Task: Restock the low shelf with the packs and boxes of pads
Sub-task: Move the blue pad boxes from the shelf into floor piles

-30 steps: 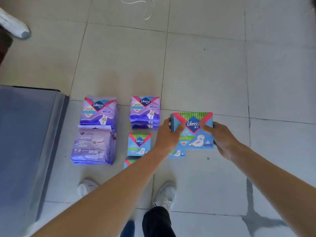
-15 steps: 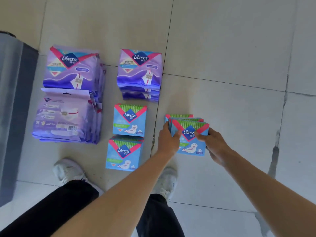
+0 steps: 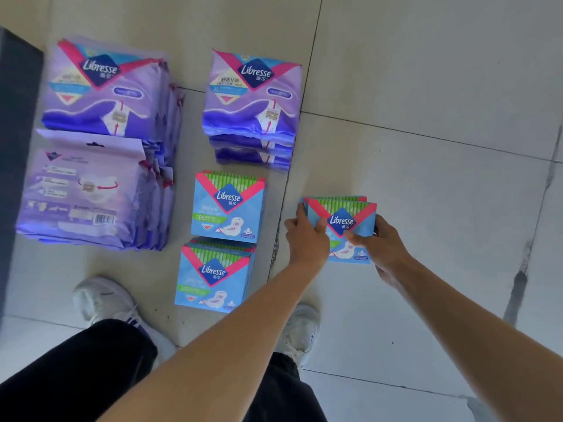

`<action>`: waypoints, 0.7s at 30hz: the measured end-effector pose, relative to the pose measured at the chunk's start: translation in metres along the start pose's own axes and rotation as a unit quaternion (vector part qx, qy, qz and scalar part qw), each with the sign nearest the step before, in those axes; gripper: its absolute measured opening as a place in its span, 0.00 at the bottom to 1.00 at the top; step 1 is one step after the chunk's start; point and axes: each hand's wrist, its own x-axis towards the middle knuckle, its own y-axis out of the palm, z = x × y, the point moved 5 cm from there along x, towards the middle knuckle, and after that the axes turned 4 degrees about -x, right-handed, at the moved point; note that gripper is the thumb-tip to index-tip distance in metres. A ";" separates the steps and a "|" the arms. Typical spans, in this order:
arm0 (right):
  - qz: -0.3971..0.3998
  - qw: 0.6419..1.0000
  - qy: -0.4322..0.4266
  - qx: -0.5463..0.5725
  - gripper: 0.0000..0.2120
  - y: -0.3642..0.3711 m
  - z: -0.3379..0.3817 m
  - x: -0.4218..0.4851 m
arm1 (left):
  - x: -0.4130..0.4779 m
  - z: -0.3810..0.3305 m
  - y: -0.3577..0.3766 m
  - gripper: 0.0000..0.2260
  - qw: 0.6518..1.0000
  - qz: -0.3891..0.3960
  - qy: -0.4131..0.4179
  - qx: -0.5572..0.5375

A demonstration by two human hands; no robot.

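Far left, a dark grey surface [image 3: 15,147] is cut off by the frame edge; can't tell what it is. Beside it on the tiled floor [image 3: 426,86] lie two stacks of purple packs. The far purple stack [image 3: 100,92] is face up w/ "Libresse" on a navy diamond, its smaller txt blurred. The near purple stack [image 3: 85,193] is face down, barcode visible, print too soft to read, and its top flap overlaps the far one's lower edge. Below them are a white shoe [image 3: 100,300] and a black trouser leg, cut off at the btm. In the centre, a third purple stack [image 3: 253,95] reads "Libresse" and "XL"; its lower packs are mostly hidden under the top one. Just in front sit two stacks of blue boxes, far [image 3: 228,208] and near [image 3: 213,275], both reading "Libresse" and "285", the rest too small. A second shoe [image 3: 301,327] is mostly hidden by the forearm. Right of a floor joint, the left hand [image 3: 306,239] and right hand [image 3: 380,245] grip a held bunch of blue boxes [image 3: 344,220] from either side, thumbs on the front face. Only the front box shows "Libresse"; the others are just edges fanned behind, count unclear, lower label partly covered. Can't tell if the bunch touches the floor.
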 end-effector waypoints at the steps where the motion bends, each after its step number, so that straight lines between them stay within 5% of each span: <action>1: -0.002 1.000 0.003 -0.001 0.20 0.001 0.000 0.002 | 0.001 -0.001 0.001 0.26 1.000 0.004 -0.004 -0.002; 10: -0.030 0.998 0.047 -0.039 0.19 0.002 0.007 0.002 | -0.010 -0.016 -0.008 0.26 1.000 0.008 -0.016 0.015; 14: -0.093 0.990 0.062 -0.089 0.32 -0.001 0.030 -0.029 | -0.035 -0.038 -0.035 0.22 0.998 -0.010 0.037 0.057; 19: -0.121 0.975 0.039 -0.185 0.21 0.013 0.092 -0.084 | -0.070 -0.087 -0.097 0.16 0.986 -0.043 0.113 0.111; 21: -0.112 0.967 0.010 -0.228 0.27 0.029 0.131 -0.107 | -0.084 -0.111 -0.129 0.15 0.982 -0.053 0.135 0.118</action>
